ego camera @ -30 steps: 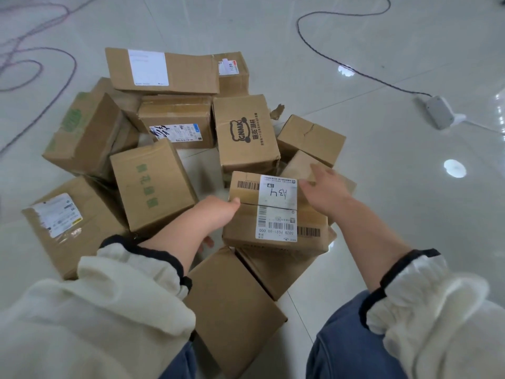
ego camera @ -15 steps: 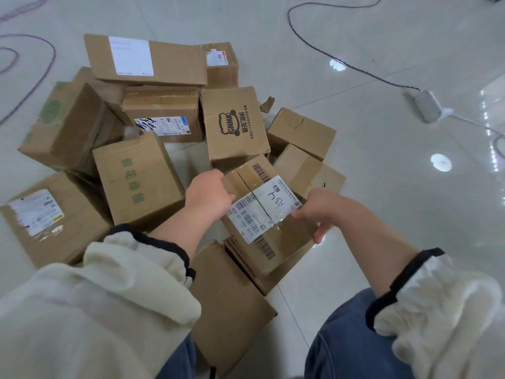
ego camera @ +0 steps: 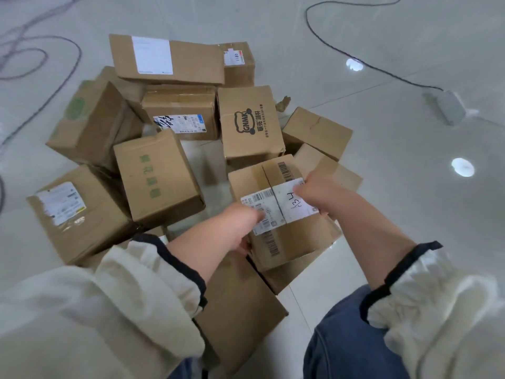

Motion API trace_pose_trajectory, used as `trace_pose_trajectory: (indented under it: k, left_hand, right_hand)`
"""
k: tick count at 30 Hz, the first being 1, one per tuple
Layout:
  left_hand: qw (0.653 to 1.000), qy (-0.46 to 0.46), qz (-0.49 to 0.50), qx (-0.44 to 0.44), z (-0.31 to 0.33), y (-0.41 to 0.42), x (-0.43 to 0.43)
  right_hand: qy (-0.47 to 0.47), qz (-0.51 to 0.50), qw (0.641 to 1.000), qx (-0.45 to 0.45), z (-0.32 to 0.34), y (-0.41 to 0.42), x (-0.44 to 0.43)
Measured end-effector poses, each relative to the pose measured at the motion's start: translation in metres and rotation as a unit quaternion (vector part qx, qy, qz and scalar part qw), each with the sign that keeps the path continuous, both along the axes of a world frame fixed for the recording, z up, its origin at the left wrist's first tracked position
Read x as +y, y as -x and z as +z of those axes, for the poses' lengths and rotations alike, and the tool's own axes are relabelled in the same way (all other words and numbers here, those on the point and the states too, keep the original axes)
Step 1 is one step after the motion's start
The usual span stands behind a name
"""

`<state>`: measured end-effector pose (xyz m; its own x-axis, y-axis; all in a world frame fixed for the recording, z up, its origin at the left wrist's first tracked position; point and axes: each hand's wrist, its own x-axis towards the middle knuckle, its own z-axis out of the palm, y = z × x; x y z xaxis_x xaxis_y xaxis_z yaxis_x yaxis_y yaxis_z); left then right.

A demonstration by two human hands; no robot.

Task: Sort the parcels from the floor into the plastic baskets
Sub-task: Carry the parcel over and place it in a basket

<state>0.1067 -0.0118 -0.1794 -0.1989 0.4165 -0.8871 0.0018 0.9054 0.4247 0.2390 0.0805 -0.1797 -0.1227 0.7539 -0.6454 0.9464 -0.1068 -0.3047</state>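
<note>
Labelled parcel (ego camera: 293, 236) tilted over the near boxes of the floor pile (ego camera: 158, 176). Left hand (ego camera: 240, 222) grips its near-left edge, fingers curled under. Right hand (ego camera: 314, 192) clamps the far-right edge, fingers curled.

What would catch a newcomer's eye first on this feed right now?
The parcel with a white handwritten label sits at centre, gripped by the left hand and right hand. Behind it, a jumbled pile of cardboard boxes lies on the pale tiled floor, with the GNMK-printed box prominent in the middle. A black cable snakes across the upper right.
</note>
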Motion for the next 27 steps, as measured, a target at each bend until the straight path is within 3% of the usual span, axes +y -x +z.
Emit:
trace_pose_trajectory:
  k: [3, 7, 13, 14, 15, 17, 18, 20, 24, 27]
  left_hand:
    - [0.997, -0.039, -0.036, 0.061, -0.004, 0.007, 0.008]
    - [0.986, -0.114, -0.065, 0.100, -0.008, 0.022, 0.019]
    - [0.988, -0.130, -0.046, 0.073, -0.010, 0.020, 0.021]
    - [0.990, -0.120, -0.029, 0.064, -0.009, 0.019, 0.022]
    - [0.992, -0.109, -0.013, 0.066, -0.008, 0.018, 0.022]
    - [0.992, -0.090, 0.050, 0.068, -0.007, 0.021, 0.020]
    - [0.991, -0.073, 0.097, 0.056, -0.007, 0.023, 0.019]
    - [0.986, -0.018, 0.165, 0.016, -0.004, 0.026, 0.011]
    - [0.975, 0.146, 0.146, -0.086, -0.006, 0.025, -0.008]
    - [0.977, 0.133, 0.113, -0.121, -0.010, 0.024, -0.010]
  right_hand:
    - [0.072, -0.073, 0.994, 0.029, 0.000, -0.003, -0.001]
    - [0.222, -0.242, 0.932, 0.155, -0.003, -0.013, -0.002]
    - [0.281, -0.322, 0.890, 0.160, -0.006, -0.018, -0.002]
    - [0.272, -0.317, 0.897, 0.145, -0.006, -0.019, 0.000]
    - [0.223, -0.285, 0.926, 0.109, -0.007, -0.019, 0.003]
    - [0.026, -0.205, 0.978, 0.035, -0.007, -0.019, 0.009]
    - [-0.055, -0.183, 0.981, 0.025, -0.006, -0.019, 0.012]
    - [-0.132, -0.117, 0.983, 0.042, -0.007, -0.019, 0.017]
    - [-0.124, 0.071, 0.989, 0.039, -0.010, -0.010, 0.014]
    - [-0.098, 0.075, 0.992, 0.034, -0.010, -0.004, 0.012]
